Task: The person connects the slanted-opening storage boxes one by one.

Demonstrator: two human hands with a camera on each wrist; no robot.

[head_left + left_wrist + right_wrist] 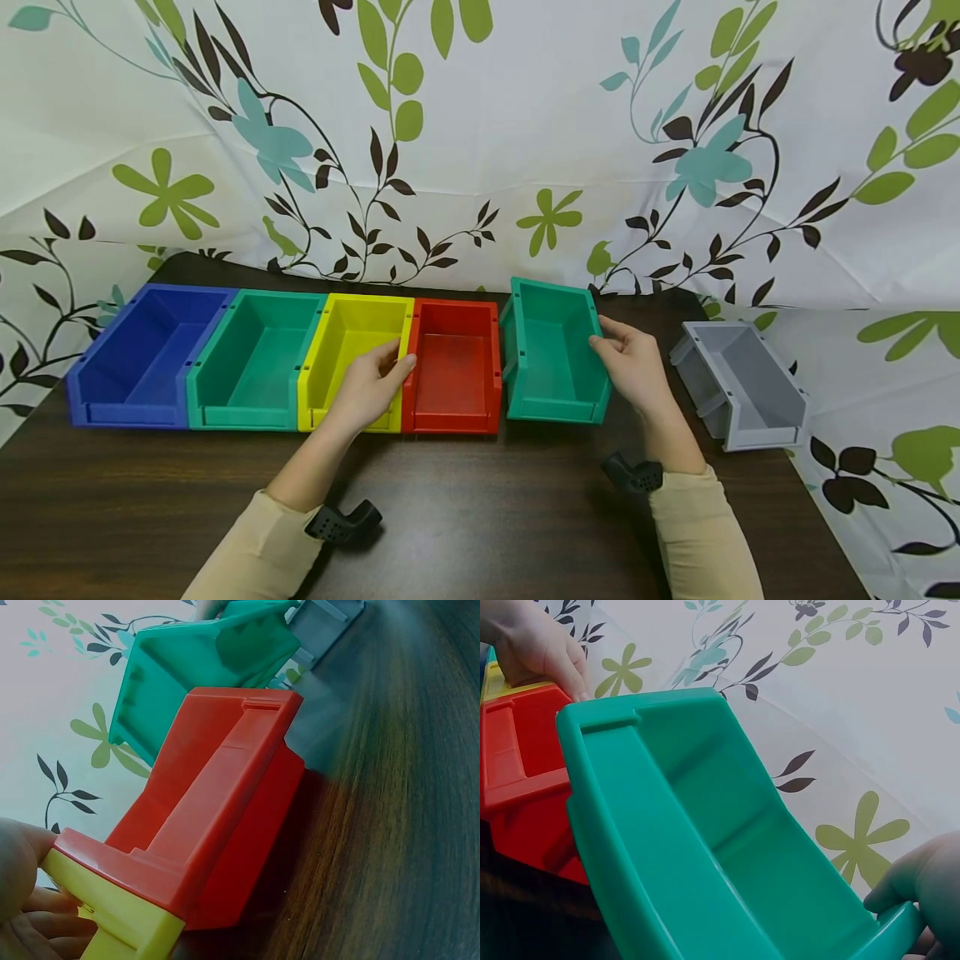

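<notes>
In the head view my left hand (369,385) pinches the adjoining rims of a yellow storage bin (367,298) and a red storage bin (454,424). The left wrist view shows the thumb at the red edge and the fingers on the yellow side. My right hand (636,364) grips the right rim of a green storage bin (557,412), thumb over the edge. That bin is tilted and looks raised off the table, close to the red bin's right side. Its inside shows nothing in it.
Left of the yellow bin stand a second green bin (243,418) and a blue bin (127,415), side by side in one row. A grey bin (763,438) sits angled at the table's right edge. Behind the dark wooden table (480,517) hangs a leaf-patterned cloth (480,108).
</notes>
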